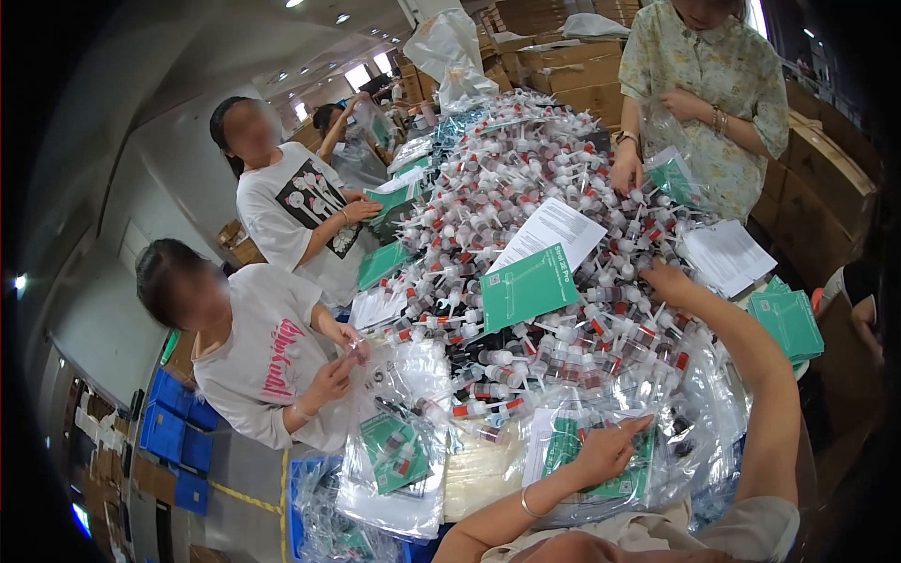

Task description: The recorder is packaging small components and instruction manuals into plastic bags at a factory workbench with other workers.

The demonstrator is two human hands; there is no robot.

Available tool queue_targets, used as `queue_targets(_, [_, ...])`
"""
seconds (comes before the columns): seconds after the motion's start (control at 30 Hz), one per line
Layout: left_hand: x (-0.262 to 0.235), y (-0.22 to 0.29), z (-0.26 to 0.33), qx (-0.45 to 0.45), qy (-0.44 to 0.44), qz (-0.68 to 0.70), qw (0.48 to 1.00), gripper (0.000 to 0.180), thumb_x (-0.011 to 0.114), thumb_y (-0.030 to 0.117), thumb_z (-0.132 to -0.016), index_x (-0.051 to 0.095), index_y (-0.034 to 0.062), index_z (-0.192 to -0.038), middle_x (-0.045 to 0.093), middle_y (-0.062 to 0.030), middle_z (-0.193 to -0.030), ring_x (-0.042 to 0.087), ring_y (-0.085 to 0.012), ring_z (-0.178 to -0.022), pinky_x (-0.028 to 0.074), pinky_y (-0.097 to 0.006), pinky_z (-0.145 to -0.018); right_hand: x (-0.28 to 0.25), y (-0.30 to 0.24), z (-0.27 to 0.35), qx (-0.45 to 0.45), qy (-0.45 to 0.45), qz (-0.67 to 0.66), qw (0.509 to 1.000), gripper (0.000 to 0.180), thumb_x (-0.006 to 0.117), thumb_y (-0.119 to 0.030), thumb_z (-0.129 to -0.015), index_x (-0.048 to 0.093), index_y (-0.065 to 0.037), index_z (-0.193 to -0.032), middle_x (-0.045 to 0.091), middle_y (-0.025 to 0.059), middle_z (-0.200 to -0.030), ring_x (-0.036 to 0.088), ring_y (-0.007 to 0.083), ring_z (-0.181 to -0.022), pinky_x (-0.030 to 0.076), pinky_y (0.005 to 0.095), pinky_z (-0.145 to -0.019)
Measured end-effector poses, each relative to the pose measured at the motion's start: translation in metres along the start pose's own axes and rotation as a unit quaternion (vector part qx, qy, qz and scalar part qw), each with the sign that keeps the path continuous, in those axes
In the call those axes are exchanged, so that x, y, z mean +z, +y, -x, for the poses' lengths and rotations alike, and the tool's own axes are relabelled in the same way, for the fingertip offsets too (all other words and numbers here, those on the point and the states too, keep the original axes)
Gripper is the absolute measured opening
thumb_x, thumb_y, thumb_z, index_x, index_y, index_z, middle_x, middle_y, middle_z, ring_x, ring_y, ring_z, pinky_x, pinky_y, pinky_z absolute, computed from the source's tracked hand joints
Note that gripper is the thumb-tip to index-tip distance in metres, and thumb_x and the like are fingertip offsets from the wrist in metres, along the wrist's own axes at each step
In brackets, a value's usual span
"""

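My left hand [610,452] lies on a clear plastic bag [690,469] at the near edge of the pile. Its index finger is stretched out over the bag, the other fingers curl in, and nothing shows in its grasp. A green booklet [627,486] and small bottles show through the film beneath it. Further up, my right hand [668,283] reaches into a big heap of small bottles [526,178] with white nozzle tips and red or grey bands. Its fingertips are lost among the bottles. Between the hands and the heap's middle lie a green booklet [530,288] and a white printed sheet [554,239].
Two co-workers [272,347] [300,202] handle bags and booklets at the left; another person [704,113] stands across at the right. A stack of green booklets [788,324] lies right of my arm. Flat clear bags [399,497] and a blue crate [298,511] are at the near left.
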State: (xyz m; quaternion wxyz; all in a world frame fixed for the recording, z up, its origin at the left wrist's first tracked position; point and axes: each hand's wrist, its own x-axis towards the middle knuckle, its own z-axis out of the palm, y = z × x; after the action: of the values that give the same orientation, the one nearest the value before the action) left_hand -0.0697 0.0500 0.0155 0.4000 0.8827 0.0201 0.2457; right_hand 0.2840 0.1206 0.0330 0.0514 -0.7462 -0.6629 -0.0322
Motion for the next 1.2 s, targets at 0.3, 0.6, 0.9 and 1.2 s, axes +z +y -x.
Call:
queue_targets(0.3, [-0.002,0.0,0.001,-0.008,-0.01,0.002,1.0,0.06,0.051,-0.001,-0.074,0.042,0.0093,-0.132,0.06,-0.0129,-0.114,0.062,-0.0272,-0.073,0.05,-0.034,-0.065,-0.009,0.002,-0.005,0.017,-0.081,0.006,0.997,0.052,0.074,-0.021,-0.067,0.05,0.001,-0.107,0.054,0.0241,-0.102,0.06,0.0385,-0.088,0.05,0.0429,-0.076])
queue_targets(0.6, [-0.001,0.0,0.0,0.011,0.002,-0.004,1.0,0.06,0.051,-0.002,-0.073,0.042,0.0072,-0.132,0.059,-0.0128,-0.116,0.062,-0.0275,-0.071,0.05,-0.035,-0.064,-0.017,-0.009,-0.005,0.02,-0.08,0.076,0.994,0.046,0.07,-0.023,-0.068,0.054,0.0,-0.104,0.056,0.0255,-0.101,0.063,0.036,-0.083,0.053,0.0414,-0.067])
queue_targets(0.9, [-0.003,0.002,-0.001,0.022,0.012,-0.011,1.0,0.057,0.051,-0.002,-0.074,0.044,0.0052,-0.13,0.061,-0.0128,-0.108,0.062,-0.0268,-0.069,0.05,-0.035,-0.061,-0.011,-0.011,-0.006,0.016,-0.06,0.064,0.996,0.037,0.066,-0.02,-0.071,0.056,-0.002,-0.102,0.053,0.0235,-0.103,0.062,0.036,-0.081,0.053,0.0414,-0.067])
queue_targets(1.2, [0.0,0.001,0.001,0.012,0.004,0.004,1.0,0.056,0.05,-0.001,-0.075,0.045,0.01,-0.13,0.06,-0.0137,-0.112,0.062,-0.0293,-0.077,0.051,-0.036,-0.067,-0.031,-0.009,0.002,0.028,-0.026,0.075,0.996,0.038,0.069,-0.02,-0.068,0.056,-0.002,-0.099,0.054,0.0223,-0.098,0.062,0.036,-0.082,0.052,0.0429,-0.069])
